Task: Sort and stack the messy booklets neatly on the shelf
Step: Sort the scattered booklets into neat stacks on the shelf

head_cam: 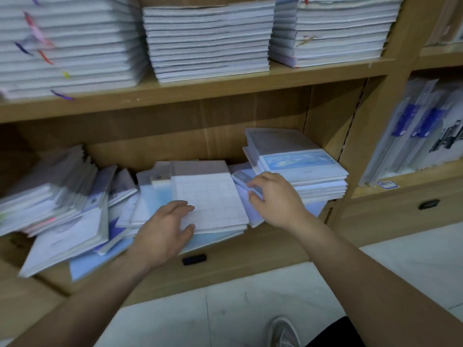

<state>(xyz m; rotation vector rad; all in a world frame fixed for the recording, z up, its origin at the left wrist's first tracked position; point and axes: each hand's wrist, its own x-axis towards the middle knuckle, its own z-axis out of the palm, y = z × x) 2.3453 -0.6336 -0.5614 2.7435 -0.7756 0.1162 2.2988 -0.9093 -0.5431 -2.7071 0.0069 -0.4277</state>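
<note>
Messy booklets cover the lower wooden shelf [250,244]. A small pile topped by a grid-lined booklet [210,196] lies in the middle. My left hand [165,229] grips that pile's front left corner, thumb under its edge. My right hand [273,196] holds a thin pale-blue booklet [241,177] that leans between the middle pile and a tidy stack [298,161] at the right. A slumped, fanned pile [50,194] fills the left, with loose booklets [75,236] sliding over the shelf's front edge.
The upper shelf [200,91] carries three tall neat stacks of booklets. A side bay at the right holds upright plastic-wrapped items [421,128]. Drawer handles [194,259] sit below the shelf. Pale floor tiles and my shoe [283,331] lie underneath.
</note>
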